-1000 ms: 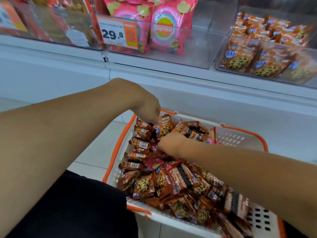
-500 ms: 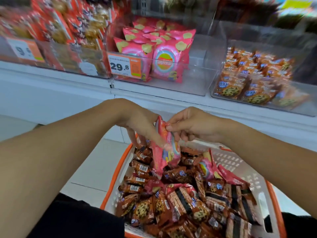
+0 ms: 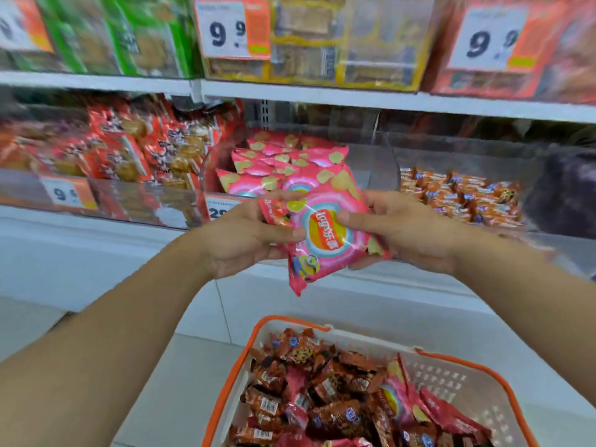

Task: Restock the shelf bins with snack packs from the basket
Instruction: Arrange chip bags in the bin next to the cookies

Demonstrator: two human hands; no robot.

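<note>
Both hands hold a pink chip pack [image 3: 325, 240] up in front of the shelf. My left hand [image 3: 245, 237] grips its left side, thumb on the front, and seems to hold a second thin pink pack behind it. My right hand [image 3: 400, 230] pinches the right side, thumb on the logo. Right behind stands the clear bin [image 3: 377, 162] with several matching pink chip packs [image 3: 283, 162]. Below, the white basket with orange rim [image 3: 467, 369] holds many brown cookie packs [image 3: 322, 398] and a few pink packs [image 3: 445, 411].
A bin of orange cookie packs [image 3: 458, 195] sits right of the pink bin, and red snack packs [image 3: 135, 150] fill the bin to the left. The upper shelf [image 3: 322, 95] carries boxed goods with price tags. White floor tiles lie left of the basket.
Both hands have lifted the pink pack from just above the basket up to the shelf bin's height. The view has tilted up, showing the upper shelf.
</note>
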